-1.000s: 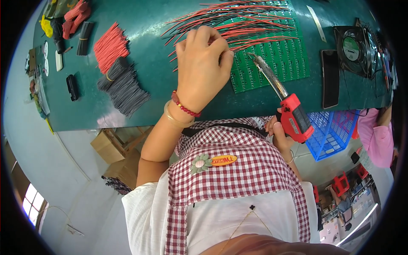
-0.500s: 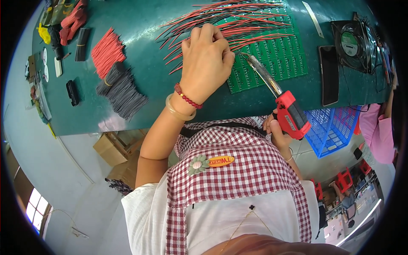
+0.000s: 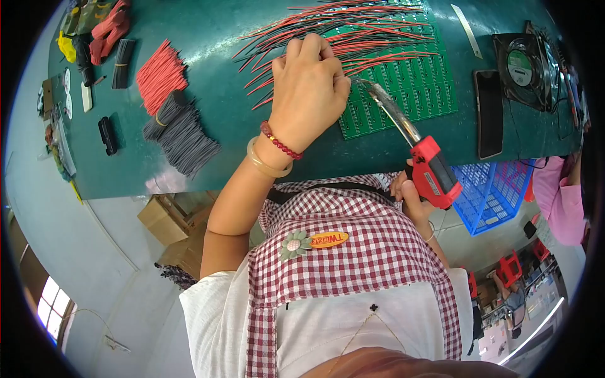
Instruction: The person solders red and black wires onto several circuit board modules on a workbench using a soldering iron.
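My left hand rests on the green table, fingers curled down onto a fan of red wires that run to a green circuit board panel. My right hand grips the red handle of a soldering gun. Its metal tip points at the board's near edge, right beside my left thumb. A beaded bracelet and a pale bangle sit on my left wrist.
Bundles of cut red wires and grey wires lie to the left. A dark phone and a small black fan sit at the right. A blue basket hangs below the table edge. Another person's pink sleeve is at far right.
The soldering gun's tip has moved closer to my left hand along the board's edge. My left hand has shifted slightly on the red wires.
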A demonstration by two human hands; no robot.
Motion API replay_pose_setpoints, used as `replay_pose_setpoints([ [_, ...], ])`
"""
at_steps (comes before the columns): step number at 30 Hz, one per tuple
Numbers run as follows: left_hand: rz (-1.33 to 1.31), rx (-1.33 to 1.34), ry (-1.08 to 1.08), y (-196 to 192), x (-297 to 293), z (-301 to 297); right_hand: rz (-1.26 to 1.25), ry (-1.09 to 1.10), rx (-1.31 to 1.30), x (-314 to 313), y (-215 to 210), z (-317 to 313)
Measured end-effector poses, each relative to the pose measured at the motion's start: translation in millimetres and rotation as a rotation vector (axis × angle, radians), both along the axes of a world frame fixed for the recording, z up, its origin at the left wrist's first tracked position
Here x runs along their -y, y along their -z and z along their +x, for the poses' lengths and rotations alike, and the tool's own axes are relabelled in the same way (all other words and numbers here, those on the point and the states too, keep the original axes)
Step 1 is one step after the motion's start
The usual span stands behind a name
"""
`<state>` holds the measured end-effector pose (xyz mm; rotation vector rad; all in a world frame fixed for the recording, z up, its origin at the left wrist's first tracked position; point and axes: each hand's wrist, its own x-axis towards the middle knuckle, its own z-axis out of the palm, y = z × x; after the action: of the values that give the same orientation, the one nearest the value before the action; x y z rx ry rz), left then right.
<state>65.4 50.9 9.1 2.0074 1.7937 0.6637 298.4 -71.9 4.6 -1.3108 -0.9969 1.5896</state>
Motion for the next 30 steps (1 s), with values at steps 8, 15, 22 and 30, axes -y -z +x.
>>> replay_pose_setpoints([
  [8,-0.010,-0.026,-0.007,0,1,0,-0.002,0.025,-0.040,3,2,7],
  [15,-0.007,-0.076,0.008,-4,2,-2,0.001,0.031,-0.022,4,3,7],
  [22,-0.078,-0.086,-0.002,-13,13,-36,0.006,0.021,-0.022,1,3,11],
  [30,0.019,-0.115,-0.196,-29,7,-59,0.026,0.048,-0.023,0,4,13],
])
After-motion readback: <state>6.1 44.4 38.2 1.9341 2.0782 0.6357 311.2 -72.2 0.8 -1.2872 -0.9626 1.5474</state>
